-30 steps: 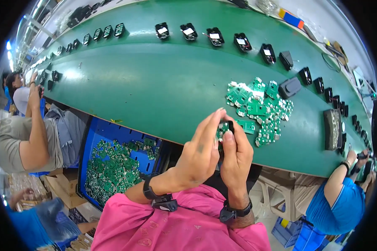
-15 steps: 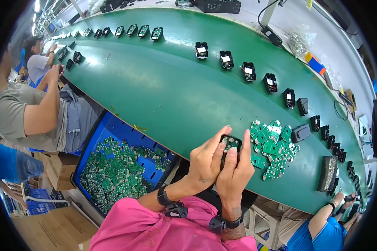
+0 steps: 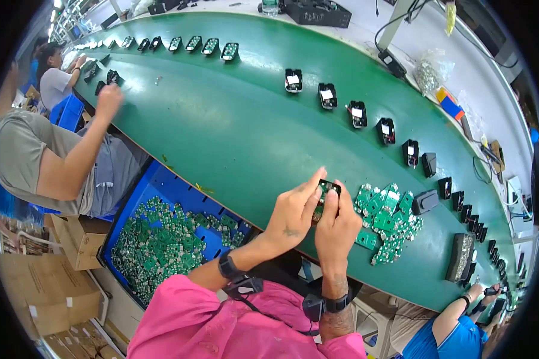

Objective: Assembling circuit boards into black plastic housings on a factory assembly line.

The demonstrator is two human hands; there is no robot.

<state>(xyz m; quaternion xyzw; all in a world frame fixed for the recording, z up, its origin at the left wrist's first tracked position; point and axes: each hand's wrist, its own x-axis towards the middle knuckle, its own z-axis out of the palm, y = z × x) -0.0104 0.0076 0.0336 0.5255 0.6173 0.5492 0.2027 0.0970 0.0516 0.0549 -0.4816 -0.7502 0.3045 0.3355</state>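
And here's the case (image 3: 328, 190), held between both hands: left hand (image 3: 288, 218) gripping its left side, right hand (image 3: 338, 232) gripping its right, neither one nearer! Its long axis runs roughly forward from the hands, open face up. Just right of the right hand, loose boards (image 3: 384, 218) on the bench (image 3: 233, 131); farther ahead, a row of cases (image 3: 357, 115); left of the left hand, the tub (image 3: 169, 185), heaped

We note a green surface (image 3: 221, 137): circuit boards (image 3: 384, 222) heaped right of centre, black housings (image 3: 327, 96) lined along upper frame.
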